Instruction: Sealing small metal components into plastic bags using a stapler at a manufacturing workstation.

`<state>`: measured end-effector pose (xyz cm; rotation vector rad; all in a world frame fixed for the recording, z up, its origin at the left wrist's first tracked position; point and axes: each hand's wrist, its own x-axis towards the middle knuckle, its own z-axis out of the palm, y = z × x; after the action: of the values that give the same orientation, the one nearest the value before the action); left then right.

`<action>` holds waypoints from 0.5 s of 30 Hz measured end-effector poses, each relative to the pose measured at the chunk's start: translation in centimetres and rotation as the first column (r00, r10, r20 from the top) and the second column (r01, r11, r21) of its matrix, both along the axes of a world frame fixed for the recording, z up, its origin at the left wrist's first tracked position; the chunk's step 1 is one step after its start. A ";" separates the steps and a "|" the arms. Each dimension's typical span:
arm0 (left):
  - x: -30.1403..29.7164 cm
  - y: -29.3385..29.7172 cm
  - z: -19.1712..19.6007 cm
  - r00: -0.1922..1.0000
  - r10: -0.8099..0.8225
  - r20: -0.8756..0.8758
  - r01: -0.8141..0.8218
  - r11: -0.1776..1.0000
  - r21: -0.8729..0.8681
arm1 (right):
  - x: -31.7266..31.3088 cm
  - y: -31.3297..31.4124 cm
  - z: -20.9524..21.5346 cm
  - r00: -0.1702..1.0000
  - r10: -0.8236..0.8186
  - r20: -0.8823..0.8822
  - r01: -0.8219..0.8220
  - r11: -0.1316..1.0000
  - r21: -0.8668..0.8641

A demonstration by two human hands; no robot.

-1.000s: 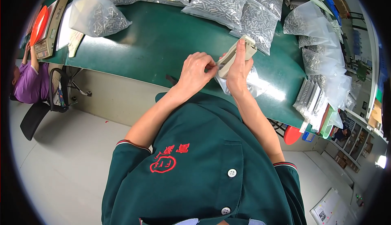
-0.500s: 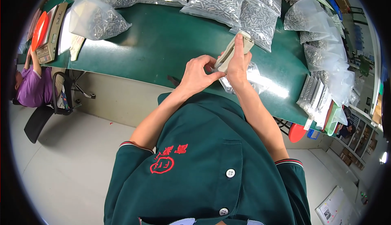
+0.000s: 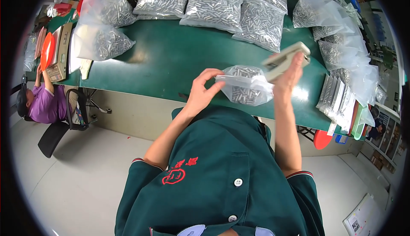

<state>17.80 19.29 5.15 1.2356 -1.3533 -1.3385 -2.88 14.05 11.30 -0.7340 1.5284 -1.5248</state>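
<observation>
A clear plastic bag of short metal pins [image 3: 245, 95] lies near the table's front edge, its mouth folded flat across the top. My left hand [image 3: 203, 90] pinches the left end of that folded mouth between thumb and fingers. My right hand [image 3: 288, 76] is wrapped round a long beige stapler-like hand tool [image 3: 279, 63], held tilted beyond the bag's right side. The right hand is slightly smeared by motion, and its palm hides part of the tool.
Large bags of metal pins [image 3: 215, 5] line the back of the green table [image 3: 162, 52]. More filled bags [image 3: 341, 52] and a stack of flat packs [image 3: 335, 99] stand at the right. At far left a person in purple [image 3: 45, 103] sits beside a box with a red dish [image 3: 48, 50].
My right hand has swung the beige tool to the right, away from the left hand. The pin bag, mostly hidden before, now shows. My left hand stays at its mouth. The view has shifted slightly.
</observation>
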 end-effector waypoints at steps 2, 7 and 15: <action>-0.5 -0.2 -0.4 0.993 0.095 -0.077 -0.093 0.995 0.024 | -5.7 0.4 -2.3 0.908 -0.045 -0.417 0.091 0.992 0.092; -1.5 -0.2 -0.4 0.991 0.111 -0.070 -0.111 0.994 0.005 | -17.0 5.7 -10.1 0.266 0.268 -0.926 0.311 0.885 0.346; -1.6 0.8 -0.6 0.970 -0.023 -0.241 0.057 0.989 0.136 | -15.5 7.7 -9.5 0.226 0.316 -0.921 0.114 0.931 0.347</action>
<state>16.22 20.05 4.60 1.1031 -1.1346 -1.5800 -18.36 21.74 1.84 -1.7442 2.4906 -0.4603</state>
